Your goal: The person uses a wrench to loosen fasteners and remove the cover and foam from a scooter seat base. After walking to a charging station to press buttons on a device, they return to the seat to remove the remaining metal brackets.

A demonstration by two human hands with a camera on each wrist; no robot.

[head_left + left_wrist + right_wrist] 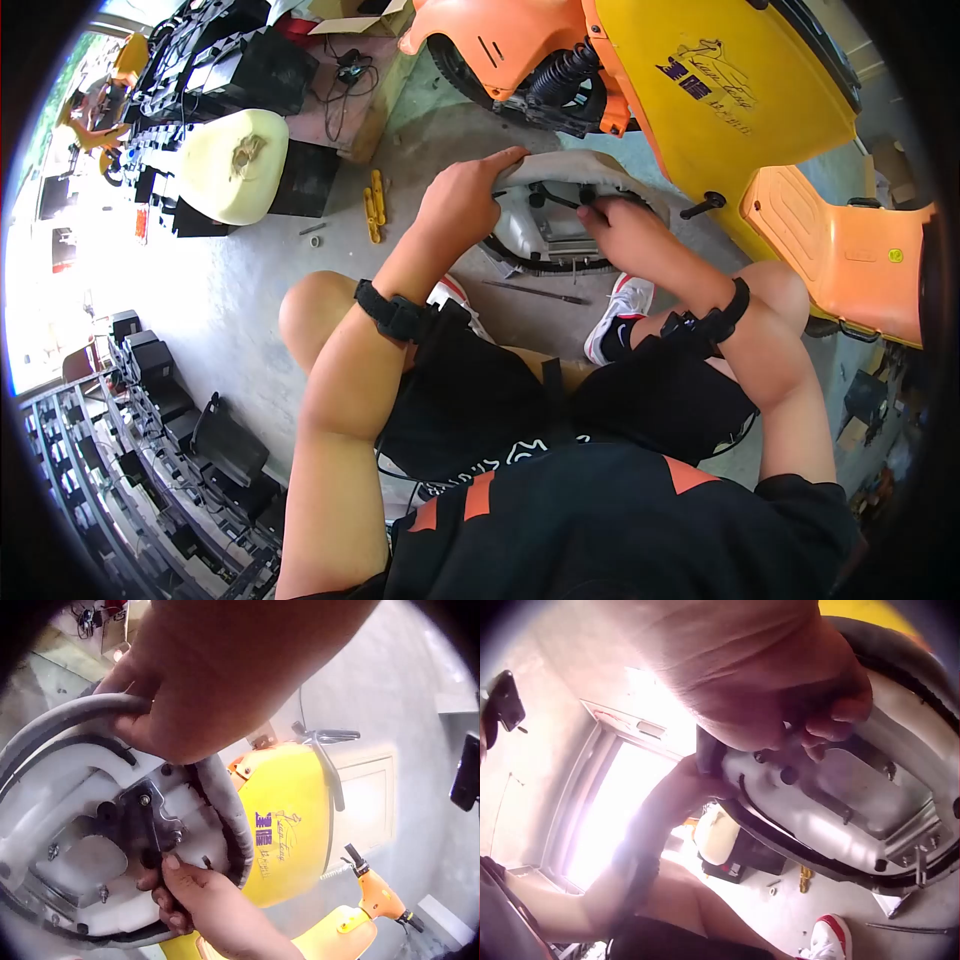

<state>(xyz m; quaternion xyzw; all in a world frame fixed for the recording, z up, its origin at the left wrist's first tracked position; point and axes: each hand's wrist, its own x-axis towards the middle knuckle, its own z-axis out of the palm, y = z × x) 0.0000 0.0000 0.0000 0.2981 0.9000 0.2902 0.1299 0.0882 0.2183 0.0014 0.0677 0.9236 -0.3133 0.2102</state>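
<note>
A grey-covered scooter seat [610, 165] is tilted up before the person's knees, its pale underside [817, 825] facing them. A metal bracket [139, 799] with bolts and nuts is fixed there. The left hand [465, 200] grips the seat's rim at the left, thumb inside the edge. In the right hand [640, 235] is a dark wrench [152, 829], its far end at a bolt of the bracket. Curled fingers [832, 727] of that hand hide part of the handle in the right wrist view.
A yellow and orange scooter [730, 90] stands close behind the seat. On the floor lie a long dark rod [535, 292], a yellow tool [375, 205] and a small metal ring [316, 241]. A cream seat [235, 165] rests among black boxes at left.
</note>
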